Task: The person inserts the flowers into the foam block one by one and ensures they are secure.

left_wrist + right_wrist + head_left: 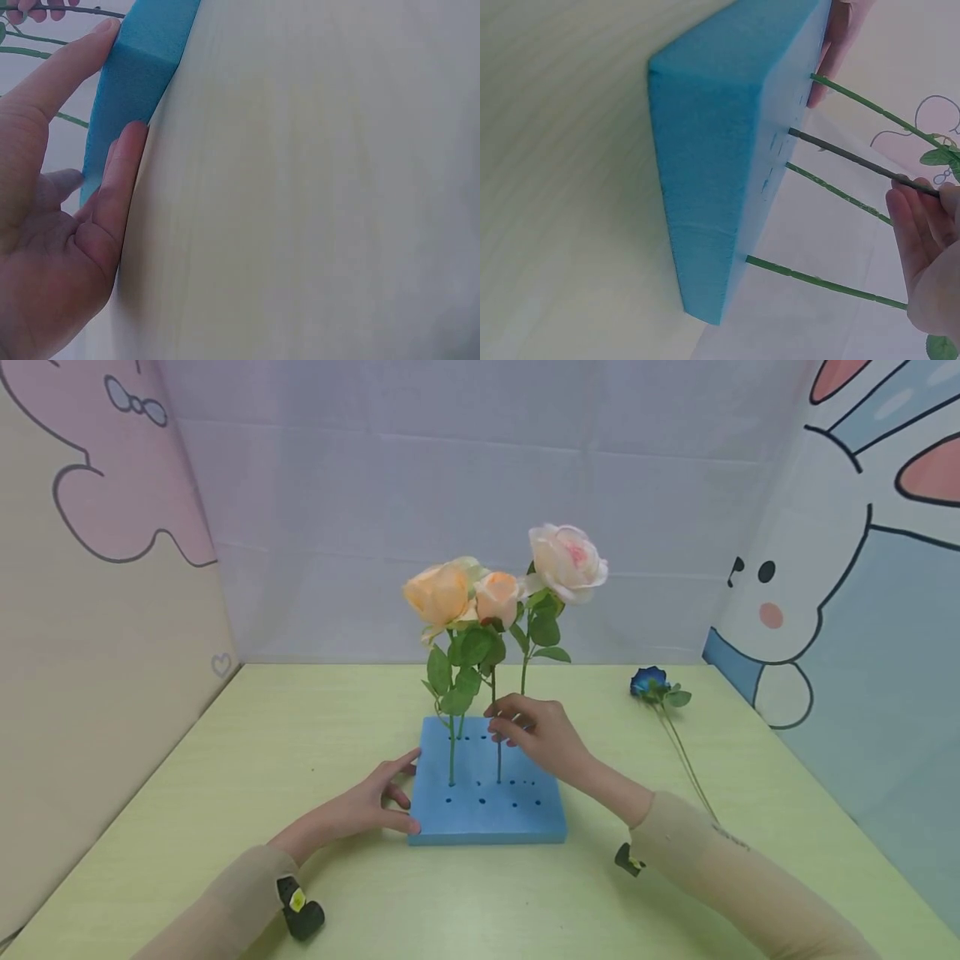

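A blue foam block with rows of small holes lies on the table and bears several upright artificial roses. My right hand pinches the dark stem of a small peach rose between thumb and fingertips; that stem's lower end stands in the block. To its left rises a larger yellow-orange rose, and a pale pink rose stands behind on the right. My left hand rests against the block's left side, thumb near the front corner and forefinger farther back, as the left wrist view also shows in part.
A blue rose with a long thin stem lies on the table to the right, partly behind my right sleeve. Printed cloth walls stand at the back and both sides. Dark tags hang at both cuffs.
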`<move>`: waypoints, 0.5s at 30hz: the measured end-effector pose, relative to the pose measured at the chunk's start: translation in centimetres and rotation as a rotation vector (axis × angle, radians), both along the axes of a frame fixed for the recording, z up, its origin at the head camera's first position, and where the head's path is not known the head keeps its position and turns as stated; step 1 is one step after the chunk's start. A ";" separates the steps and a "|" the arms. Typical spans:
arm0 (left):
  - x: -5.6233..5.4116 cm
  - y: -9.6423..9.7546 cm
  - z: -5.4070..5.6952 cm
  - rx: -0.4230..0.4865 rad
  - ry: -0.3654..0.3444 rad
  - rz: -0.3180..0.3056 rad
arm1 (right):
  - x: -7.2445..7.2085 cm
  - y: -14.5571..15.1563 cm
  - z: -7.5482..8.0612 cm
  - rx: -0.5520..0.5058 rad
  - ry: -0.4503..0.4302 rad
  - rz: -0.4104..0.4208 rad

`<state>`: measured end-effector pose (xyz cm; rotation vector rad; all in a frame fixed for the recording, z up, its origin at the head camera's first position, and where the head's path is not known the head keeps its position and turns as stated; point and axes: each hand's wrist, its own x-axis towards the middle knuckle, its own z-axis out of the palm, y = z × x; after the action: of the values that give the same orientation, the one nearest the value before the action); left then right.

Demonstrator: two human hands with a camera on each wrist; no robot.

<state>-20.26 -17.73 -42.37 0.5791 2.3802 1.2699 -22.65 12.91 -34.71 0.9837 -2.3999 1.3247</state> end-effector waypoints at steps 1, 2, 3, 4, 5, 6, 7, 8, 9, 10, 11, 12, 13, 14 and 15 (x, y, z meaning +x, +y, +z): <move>0.0 0.0 0.0 0.002 0.001 0.000 | 0.0 0.0 0.0 0.003 0.001 -0.003; -0.1 0.0 0.0 0.002 0.001 0.000 | -0.1 0.0 -0.1 0.005 0.003 -0.006; -0.1 0.0 0.0 0.003 0.002 0.000 | -0.1 0.0 -0.1 0.009 0.007 -0.010; -0.1 -0.1 0.0 0.004 0.002 0.000 | -0.2 0.0 -0.2 0.011 0.008 -0.014; -0.1 -0.1 -0.1 0.004 0.002 -0.001 | -0.2 0.0 -0.3 0.013 0.007 -0.020; -0.2 -0.1 -0.1 0.004 0.003 -0.002 | -0.2 0.0 -0.3 0.013 0.005 -0.025; -0.2 -0.1 -0.1 0.005 0.005 -0.003 | -0.2 0.0 -0.4 0.013 0.004 -0.029; -0.2 -0.1 -0.1 0.003 0.007 -0.005 | -0.2 0.0 -0.4 0.012 0.004 -0.034; -0.2 -0.2 -0.1 0.004 0.008 -0.006 | -0.2 0.0 -0.4 0.012 0.004 -0.039; -0.2 -0.2 0.0 0.005 0.008 -0.008 | -0.2 0.0 -0.5 0.011 0.002 -0.043; -0.2 -0.2 0.0 0.004 0.008 -0.009 | -0.1 -0.1 -0.5 0.011 0.001 -0.049; -0.2 -0.2 0.0 0.004 0.007 -0.010 | -0.1 -0.1 -0.5 0.012 0.002 -0.052; -0.2 -0.3 0.0 0.003 0.006 -0.010 | -0.1 -0.1 -0.6 0.012 0.003 -0.056; -0.2 -0.3 0.0 0.002 0.004 -0.010 | -0.1 -0.1 -0.6 0.014 0.006 -0.060; -0.2 -0.3 0.0 0.002 0.003 -0.011 | -0.1 -0.2 -0.7 0.017 0.007 -0.064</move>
<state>-20.49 -18.04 -42.33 0.5948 2.3754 1.2672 -22.76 12.75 -35.37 0.9059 -2.4196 1.2791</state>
